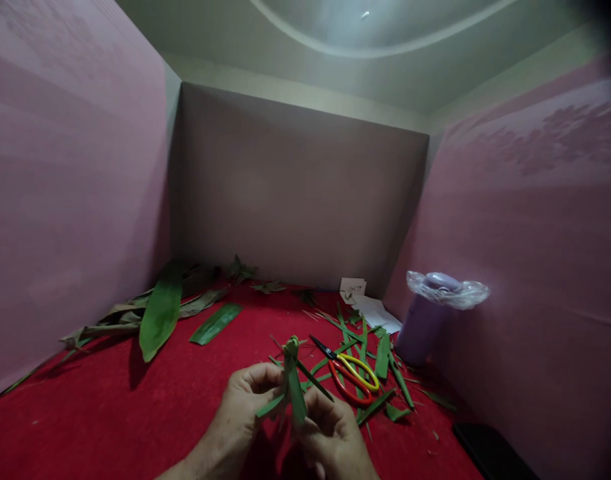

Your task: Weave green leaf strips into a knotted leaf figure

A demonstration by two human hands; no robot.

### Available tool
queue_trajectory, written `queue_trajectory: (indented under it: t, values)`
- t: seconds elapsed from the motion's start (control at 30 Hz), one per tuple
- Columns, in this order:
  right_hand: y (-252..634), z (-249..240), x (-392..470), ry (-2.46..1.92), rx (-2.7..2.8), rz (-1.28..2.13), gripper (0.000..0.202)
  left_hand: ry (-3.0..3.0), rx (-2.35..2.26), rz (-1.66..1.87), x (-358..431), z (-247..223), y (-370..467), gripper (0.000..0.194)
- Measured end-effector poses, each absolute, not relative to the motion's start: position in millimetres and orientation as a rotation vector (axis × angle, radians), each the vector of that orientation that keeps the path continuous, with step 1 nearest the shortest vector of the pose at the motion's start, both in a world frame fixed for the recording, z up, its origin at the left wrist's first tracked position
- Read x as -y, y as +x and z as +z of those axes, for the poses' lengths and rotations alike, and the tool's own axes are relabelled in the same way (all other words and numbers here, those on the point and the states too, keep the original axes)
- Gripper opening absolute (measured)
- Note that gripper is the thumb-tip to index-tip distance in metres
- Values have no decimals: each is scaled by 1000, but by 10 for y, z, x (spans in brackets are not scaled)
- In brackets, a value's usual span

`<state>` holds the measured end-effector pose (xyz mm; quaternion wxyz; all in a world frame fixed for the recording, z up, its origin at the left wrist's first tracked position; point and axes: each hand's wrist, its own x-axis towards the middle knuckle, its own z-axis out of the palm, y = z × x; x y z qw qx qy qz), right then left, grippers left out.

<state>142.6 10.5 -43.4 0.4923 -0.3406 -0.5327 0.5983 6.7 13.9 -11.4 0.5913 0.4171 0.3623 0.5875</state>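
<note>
A small folded figure of green leaf strips (292,373) stands upright between my two hands, low in the middle of the head view, with a knotted top and strips hanging down. My left hand (245,407) pinches its left side, fingers curled. On the other side my right hand (333,433) grips the lower strips between thumb and fingers. One dark narrow strip sticks out over my right hand. Just beyond that hand lie scissors (353,377) with red and yellow handles, on top of scattered cut leaf strips (383,357).
Broad leaves (163,313) lie at the left on the red cloth (110,420), with a cut piece (216,323) beside them. White papers (373,312), a purple bottle (420,327) with plastic wrap and a black phone-like object (490,450) are on the right. Panels enclose three sides.
</note>
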Motion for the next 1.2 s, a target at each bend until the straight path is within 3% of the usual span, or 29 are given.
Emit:
queue_trajectory:
  t: [0.87,1.2]
  values:
    - [1436,-580,-135,-773,1376,1486,42,664,-673,1210,-151,-188,59,29]
    - [1501,-452,-70,-859,1407,1208,50,479,-668,1100,-177,-158,30,14]
